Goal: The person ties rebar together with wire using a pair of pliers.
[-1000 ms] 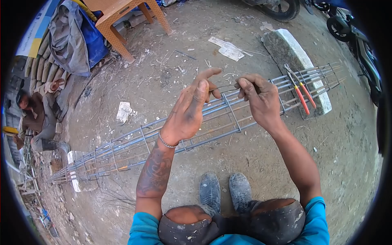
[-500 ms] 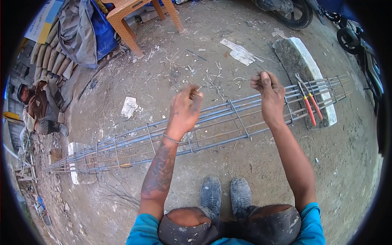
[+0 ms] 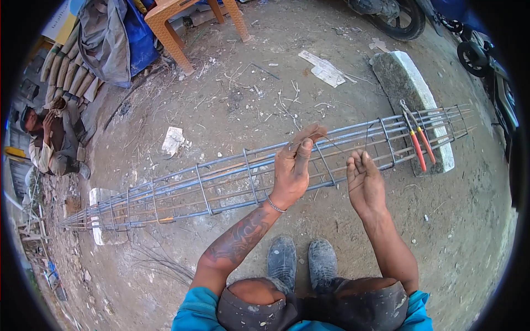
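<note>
A long cage of steel bars (image 3: 232, 175) with square ties lies across the view, resting on a stone block at each end. My left hand (image 3: 295, 165) is over the middle of the cage, its fingers closed around a thin dark wire (image 3: 337, 148). To its right, my right hand (image 3: 365, 179) is at the cage's near side, with thumb and fingertips pinched on the wire, which runs up between the bars. Pincers with red and yellow handles (image 3: 418, 143) lie on the cage's right part, over the block.
The right block (image 3: 411, 83) and left block (image 3: 105, 193) support the cage. An orange plastic chair (image 3: 171, 38) stands at the top. Another person (image 3: 55, 132) sits at the far left. Motorbikes (image 3: 406, 22) are at upper right; loose wires (image 3: 165, 262) lie lower left.
My left hand has moved right and down towards the cage's middle. My right hand has come down to the cage's near side. The wire now shows between them.
</note>
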`<action>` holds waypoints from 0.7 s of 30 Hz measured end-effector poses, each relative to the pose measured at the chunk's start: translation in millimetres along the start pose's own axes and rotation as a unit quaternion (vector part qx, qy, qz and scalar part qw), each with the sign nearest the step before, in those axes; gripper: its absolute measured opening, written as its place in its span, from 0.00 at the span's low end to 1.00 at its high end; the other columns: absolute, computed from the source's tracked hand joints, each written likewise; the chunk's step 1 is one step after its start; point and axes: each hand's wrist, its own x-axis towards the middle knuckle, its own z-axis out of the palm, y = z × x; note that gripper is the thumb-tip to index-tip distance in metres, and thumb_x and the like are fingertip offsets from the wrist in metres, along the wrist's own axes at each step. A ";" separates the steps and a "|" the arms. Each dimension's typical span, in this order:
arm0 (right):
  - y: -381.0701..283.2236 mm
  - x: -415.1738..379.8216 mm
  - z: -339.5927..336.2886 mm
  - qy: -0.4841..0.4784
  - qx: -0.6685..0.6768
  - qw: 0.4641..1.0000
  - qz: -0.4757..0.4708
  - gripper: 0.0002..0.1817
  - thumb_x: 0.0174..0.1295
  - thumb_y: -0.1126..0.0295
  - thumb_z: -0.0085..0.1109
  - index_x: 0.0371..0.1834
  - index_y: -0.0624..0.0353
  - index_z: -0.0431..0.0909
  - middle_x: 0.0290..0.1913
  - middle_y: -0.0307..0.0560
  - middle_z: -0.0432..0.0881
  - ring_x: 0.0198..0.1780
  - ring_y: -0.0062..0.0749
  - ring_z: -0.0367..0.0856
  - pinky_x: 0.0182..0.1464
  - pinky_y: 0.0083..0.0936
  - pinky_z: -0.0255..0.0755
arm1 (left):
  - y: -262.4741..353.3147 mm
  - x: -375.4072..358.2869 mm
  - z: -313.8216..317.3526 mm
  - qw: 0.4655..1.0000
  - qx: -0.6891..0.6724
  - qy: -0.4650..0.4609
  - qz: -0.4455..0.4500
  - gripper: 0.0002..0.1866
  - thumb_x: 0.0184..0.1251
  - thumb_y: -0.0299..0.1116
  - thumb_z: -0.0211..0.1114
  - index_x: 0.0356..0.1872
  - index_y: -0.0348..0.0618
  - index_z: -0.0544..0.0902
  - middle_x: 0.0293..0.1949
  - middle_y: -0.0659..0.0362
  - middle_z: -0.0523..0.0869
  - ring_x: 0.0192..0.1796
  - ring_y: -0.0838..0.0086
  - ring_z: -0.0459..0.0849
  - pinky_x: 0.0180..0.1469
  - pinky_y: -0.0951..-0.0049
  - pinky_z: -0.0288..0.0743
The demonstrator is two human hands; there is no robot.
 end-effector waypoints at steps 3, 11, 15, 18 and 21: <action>8.8 -30.1 -18.8 -0.012 -0.028 0.997 0.067 0.12 0.74 0.64 0.47 0.47 0.61 0.72 0.43 0.46 0.79 0.43 0.28 0.79 0.47 0.24 0.76 | 8.1 -7.1 -4.6 0.999 -0.038 -0.034 -0.017 0.21 0.78 0.45 0.49 0.56 0.36 0.77 0.46 0.51 0.86 0.52 0.68 0.84 0.57 0.67 0.75; 24.7 -56.5 -81.0 -0.049 -0.174 0.971 0.155 0.11 0.73 0.64 0.46 0.40 0.61 0.73 0.34 0.49 0.79 0.33 0.33 0.79 0.39 0.30 0.74 | 2.4 -24.7 -3.8 0.971 -0.175 -0.082 -0.138 0.21 0.77 0.46 0.50 0.41 0.36 0.79 0.35 0.53 0.85 0.45 0.67 0.86 0.50 0.66 0.79; 31.9 -50.5 -103.2 -0.019 -0.113 0.973 0.200 0.13 0.74 0.64 0.44 0.38 0.62 0.73 0.31 0.47 0.79 0.31 0.32 0.77 0.38 0.30 0.74 | -5.9 -33.3 3.4 0.965 -0.144 -0.136 -0.173 0.21 0.77 0.47 0.51 0.39 0.37 0.79 0.32 0.57 0.84 0.37 0.73 0.84 0.44 0.70 0.80; 40.8 -66.3 -94.7 -0.062 -0.116 0.939 0.317 0.15 0.74 0.62 0.44 0.40 0.64 0.74 0.31 0.47 0.80 0.31 0.32 0.79 0.39 0.29 0.75 | -1.3 -38.5 11.8 0.948 -0.192 -0.109 -0.231 0.20 0.77 0.46 0.50 0.40 0.37 0.78 0.31 0.59 0.81 0.32 0.73 0.82 0.40 0.69 0.79; 32.6 -77.6 -87.9 -0.139 -0.151 0.907 0.368 0.16 0.74 0.62 0.45 0.44 0.66 0.74 0.35 0.48 0.82 0.34 0.32 0.81 0.40 0.28 0.76 | 1.1 -60.3 16.8 0.911 -0.275 -0.051 -0.304 0.15 0.76 0.43 0.54 0.42 0.39 0.77 0.31 0.61 0.80 0.28 0.75 0.79 0.36 0.71 0.77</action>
